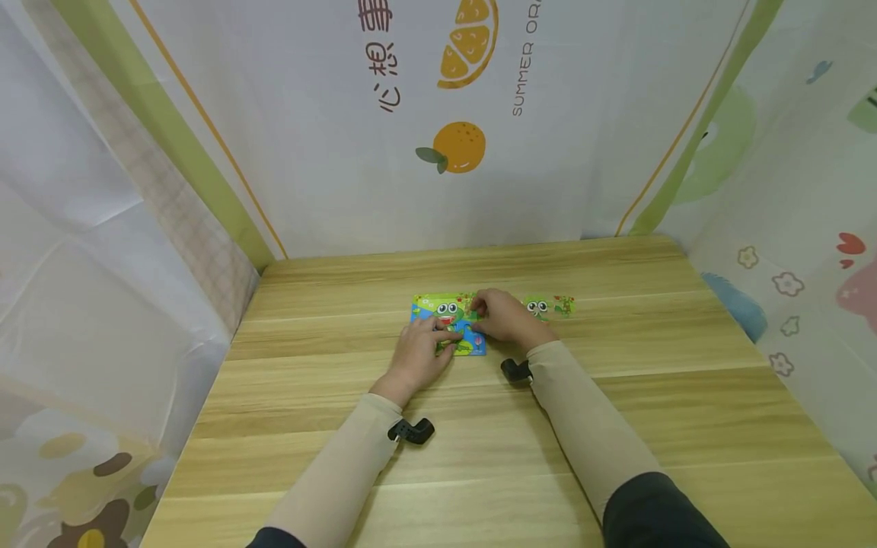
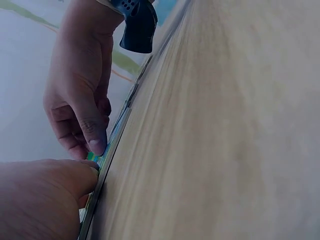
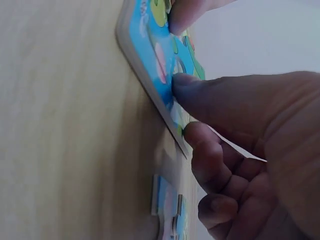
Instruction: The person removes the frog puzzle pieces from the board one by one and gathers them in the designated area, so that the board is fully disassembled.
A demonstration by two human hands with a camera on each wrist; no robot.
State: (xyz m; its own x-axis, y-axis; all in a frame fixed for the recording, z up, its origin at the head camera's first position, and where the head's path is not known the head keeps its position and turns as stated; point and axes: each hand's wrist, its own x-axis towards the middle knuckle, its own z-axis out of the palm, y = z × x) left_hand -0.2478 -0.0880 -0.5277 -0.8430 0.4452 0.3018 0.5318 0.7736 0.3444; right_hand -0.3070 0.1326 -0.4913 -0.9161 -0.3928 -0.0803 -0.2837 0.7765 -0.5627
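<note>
A flat jigsaw puzzle (image 1: 426,303) with a cartoon frog lies on the wooden table in the head view. My left hand (image 1: 416,354) rests over its lower left part, fingers stretched across the picture. On the right side of the puzzle, my right hand (image 1: 508,317) pinches a puzzle piece (image 3: 177,112) between thumb and curled fingers, at the board's edge; the fingers hide most of this piece. In the right wrist view the thumb (image 3: 200,92) touches the blue picture surface. The left wrist view shows both hands close together over the thin board.
Loose puzzle pieces (image 1: 537,307) lie just right of my right hand, one with frog eyes, and another piece (image 1: 564,305) is beside them. The wooden table (image 1: 329,457) reaches back to a printed curtain (image 1: 329,190). Curtains also hang at both sides.
</note>
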